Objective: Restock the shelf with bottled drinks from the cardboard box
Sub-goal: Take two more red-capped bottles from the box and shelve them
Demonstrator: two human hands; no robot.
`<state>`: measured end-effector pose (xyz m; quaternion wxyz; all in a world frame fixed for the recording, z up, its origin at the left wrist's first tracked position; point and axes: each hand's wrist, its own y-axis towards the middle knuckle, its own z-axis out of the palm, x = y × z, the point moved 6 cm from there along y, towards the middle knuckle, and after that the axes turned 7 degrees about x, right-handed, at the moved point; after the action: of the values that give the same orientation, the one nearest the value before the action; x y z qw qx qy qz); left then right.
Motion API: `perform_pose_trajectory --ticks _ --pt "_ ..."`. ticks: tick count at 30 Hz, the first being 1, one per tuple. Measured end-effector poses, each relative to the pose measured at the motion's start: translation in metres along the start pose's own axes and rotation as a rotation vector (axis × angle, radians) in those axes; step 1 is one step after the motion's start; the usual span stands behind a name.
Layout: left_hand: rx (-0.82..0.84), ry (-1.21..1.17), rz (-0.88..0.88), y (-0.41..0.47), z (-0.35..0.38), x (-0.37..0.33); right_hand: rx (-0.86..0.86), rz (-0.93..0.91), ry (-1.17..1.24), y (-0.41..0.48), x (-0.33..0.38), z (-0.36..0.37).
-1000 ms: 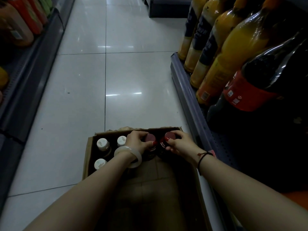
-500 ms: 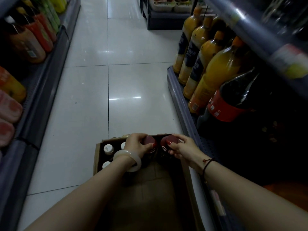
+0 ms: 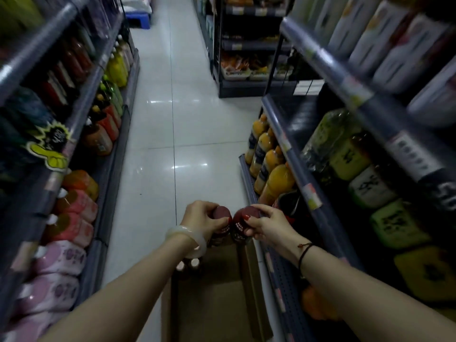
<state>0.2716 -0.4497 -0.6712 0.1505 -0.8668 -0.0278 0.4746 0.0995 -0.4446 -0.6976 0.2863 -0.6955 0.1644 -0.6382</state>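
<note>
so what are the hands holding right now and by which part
Each holds one dark bottle by its red-capped top: left hand on the left bottle, right hand on the right bottle.

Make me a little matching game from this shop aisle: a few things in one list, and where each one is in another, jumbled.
Things:
1. left hand
2. orange juice bottles
3. cardboard box
4. pink packs

Places:
A. low shelf on the left
B. on the floor under the arms
C. gripping a red-capped bottle
D. bottom shelf on the right

Pairs: 1-C, 2-D, 3-B, 4-A
</note>
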Motion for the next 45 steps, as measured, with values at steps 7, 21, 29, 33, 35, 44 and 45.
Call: perform_pose_trajectory --ticks 7,21,29,33,35,44,45 --pt "0.015 0.052 0.058 -0.058 -0.093 -0.144 0.017 -0.054 -0.021 -0.115 0.142 -0.002" --pt "-0.036 0.092 0.15 -0.146 -0.191 -0.351 -0.031 -0.202 -0.028 -0.283 0.316 -0.028" --pt "-0.011 0.128 0.204 -0.183 -0.188 -0.408 -0.04 -0.265 0.0 -0.352 0.335 -0.052" --pt "0.048 0.159 0.274 -0.197 -0.182 -0.432 -0.078 -0.278 0.006 -0.384 0.34 -0.061" --pt "0.062 0.185 0.306 -0.202 -0.181 -0.442 -0.104 -0.287 0.023 -0.401 0.342 -0.064" --pt "0.173 0.263 0.463 -0.238 -0.171 -0.479 -0.298 -0.288 0.149 -0.478 0.323 -0.068" --pt "0.191 0.263 0.483 -0.244 -0.169 -0.482 -0.317 -0.29 0.163 -0.487 0.32 -0.066"
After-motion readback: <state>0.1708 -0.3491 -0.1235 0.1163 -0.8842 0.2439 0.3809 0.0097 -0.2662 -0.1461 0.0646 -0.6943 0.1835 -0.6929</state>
